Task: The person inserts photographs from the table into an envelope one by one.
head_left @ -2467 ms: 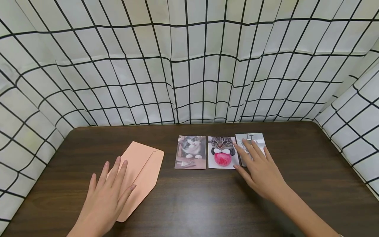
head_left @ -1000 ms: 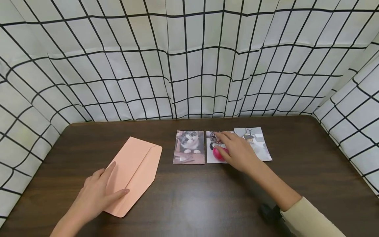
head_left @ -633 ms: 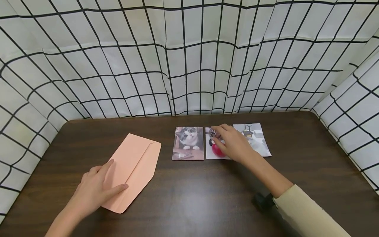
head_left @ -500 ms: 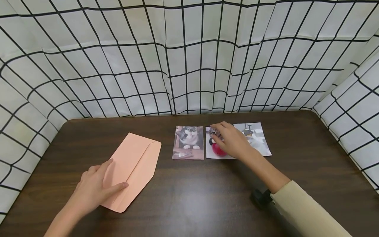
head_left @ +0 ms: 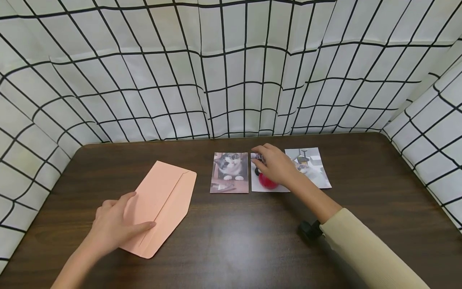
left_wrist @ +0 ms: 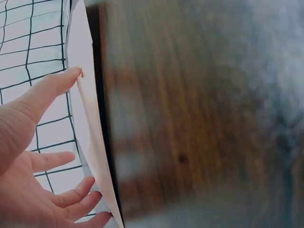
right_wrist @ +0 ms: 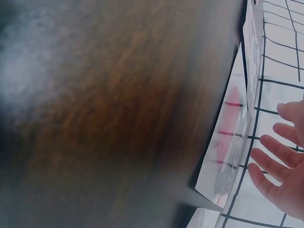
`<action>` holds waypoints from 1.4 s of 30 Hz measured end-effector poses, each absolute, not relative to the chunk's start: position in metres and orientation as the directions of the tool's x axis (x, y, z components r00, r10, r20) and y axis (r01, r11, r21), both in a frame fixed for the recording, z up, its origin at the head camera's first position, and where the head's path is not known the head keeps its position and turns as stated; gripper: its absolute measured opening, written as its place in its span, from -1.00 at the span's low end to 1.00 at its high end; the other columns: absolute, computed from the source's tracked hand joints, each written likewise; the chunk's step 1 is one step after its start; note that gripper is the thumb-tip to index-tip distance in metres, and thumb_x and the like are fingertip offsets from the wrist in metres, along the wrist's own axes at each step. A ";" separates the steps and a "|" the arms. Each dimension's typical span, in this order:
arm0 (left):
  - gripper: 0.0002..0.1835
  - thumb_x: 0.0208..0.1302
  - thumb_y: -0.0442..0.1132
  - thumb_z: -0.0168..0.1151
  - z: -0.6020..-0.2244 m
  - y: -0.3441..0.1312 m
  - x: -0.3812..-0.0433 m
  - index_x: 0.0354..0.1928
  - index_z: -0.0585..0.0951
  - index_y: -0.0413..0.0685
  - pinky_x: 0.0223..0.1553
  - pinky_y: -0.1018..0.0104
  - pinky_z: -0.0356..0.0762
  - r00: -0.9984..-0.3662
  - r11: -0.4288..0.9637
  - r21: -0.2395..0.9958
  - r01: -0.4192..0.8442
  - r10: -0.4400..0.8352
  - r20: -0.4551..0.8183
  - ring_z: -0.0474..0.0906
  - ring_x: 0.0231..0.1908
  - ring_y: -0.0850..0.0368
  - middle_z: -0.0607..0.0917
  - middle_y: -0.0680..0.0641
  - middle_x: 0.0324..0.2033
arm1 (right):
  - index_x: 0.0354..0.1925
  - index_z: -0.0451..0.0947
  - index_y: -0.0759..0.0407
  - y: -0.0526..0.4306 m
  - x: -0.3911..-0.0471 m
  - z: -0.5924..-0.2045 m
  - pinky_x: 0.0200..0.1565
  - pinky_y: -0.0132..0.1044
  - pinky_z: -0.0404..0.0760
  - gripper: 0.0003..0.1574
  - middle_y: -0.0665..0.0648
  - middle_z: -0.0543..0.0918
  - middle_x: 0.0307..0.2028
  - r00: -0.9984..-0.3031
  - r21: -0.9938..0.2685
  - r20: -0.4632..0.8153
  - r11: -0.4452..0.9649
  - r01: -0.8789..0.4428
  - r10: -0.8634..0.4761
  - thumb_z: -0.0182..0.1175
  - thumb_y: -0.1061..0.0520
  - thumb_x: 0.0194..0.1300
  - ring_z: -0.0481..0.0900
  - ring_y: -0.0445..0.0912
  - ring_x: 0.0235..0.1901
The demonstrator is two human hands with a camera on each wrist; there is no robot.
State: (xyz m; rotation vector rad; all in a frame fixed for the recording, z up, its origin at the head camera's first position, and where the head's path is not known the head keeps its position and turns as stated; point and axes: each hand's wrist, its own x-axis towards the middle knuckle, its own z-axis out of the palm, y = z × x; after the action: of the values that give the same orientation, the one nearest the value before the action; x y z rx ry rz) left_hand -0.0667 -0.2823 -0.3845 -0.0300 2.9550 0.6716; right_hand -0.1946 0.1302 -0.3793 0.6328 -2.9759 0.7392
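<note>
On the left of the table lies a peach envelope (head_left: 159, 200), flap edge toward the right. My left hand (head_left: 112, 222) is at its lower left, thumb on the envelope's face and fingers spread along the left edge; the left wrist view shows the thumb touching the envelope (left_wrist: 88, 109). My right hand (head_left: 276, 162) hovers over the middle cat photo card (head_left: 268, 182), hiding its upper right part. In the right wrist view the relaxed fingers stand apart from this card (right_wrist: 228, 137). Two other cat photo cards lie beside it, the left one (head_left: 229, 172) and the right one (head_left: 312, 170).
The dark wooden table (head_left: 231, 241) ends at a white, black-gridded curtain (head_left: 231, 80) behind and at the sides. A black device (head_left: 310, 230) sits at the right wrist, by the beige sleeve (head_left: 357, 237).
My right hand has moved left from the right card to over the middle card. My left hand has slid back toward the envelope's lower left, keeping its thumb on it. The cards stay put.
</note>
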 end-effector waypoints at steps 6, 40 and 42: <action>0.11 0.08 0.14 0.62 -0.384 -0.284 -0.067 0.48 0.28 -0.37 0.07 -0.42 0.38 -0.992 0.890 0.452 -0.062 -0.005 -0.125 0.22 0.21 -0.64 0.32 -0.68 0.19 | 0.31 0.60 0.25 0.126 -0.200 -0.380 0.12 0.05 0.67 -0.52 0.26 0.68 0.11 -0.923 -0.451 0.084 0.812 -0.371 -0.375 0.27 0.07 0.54 0.67 0.12 0.10; -0.24 0.28 -0.07 0.49 -0.388 -0.274 -0.054 0.45 0.44 -0.16 0.08 -0.59 0.23 -0.982 0.900 0.394 0.184 0.184 0.040 0.13 0.27 -0.78 0.16 -0.69 0.40 | 0.21 0.65 0.31 0.107 -0.233 -0.387 0.21 -0.02 0.58 -0.56 0.30 0.63 0.09 -0.935 -0.524 -0.060 0.808 -0.270 -0.351 0.30 0.07 0.52 0.59 0.12 0.11; -0.25 0.24 -0.12 0.51 -0.390 -0.274 -0.054 0.42 0.46 -0.18 0.11 -0.56 0.22 -0.976 0.890 0.402 0.215 0.201 0.078 0.11 0.27 -0.80 0.16 -0.72 0.38 | 0.21 0.65 0.30 0.106 -0.234 -0.387 0.21 -0.02 0.58 -0.54 0.30 0.61 0.10 -0.934 -0.508 -0.079 0.821 -0.262 -0.348 0.33 0.04 0.50 0.57 0.11 0.10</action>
State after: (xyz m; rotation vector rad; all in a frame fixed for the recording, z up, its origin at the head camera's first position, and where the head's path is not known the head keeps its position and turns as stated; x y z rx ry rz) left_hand -0.0544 -0.2745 -0.3901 0.3406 3.0866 0.6629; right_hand -0.2338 0.1060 -0.3870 0.5330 -3.1572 0.8398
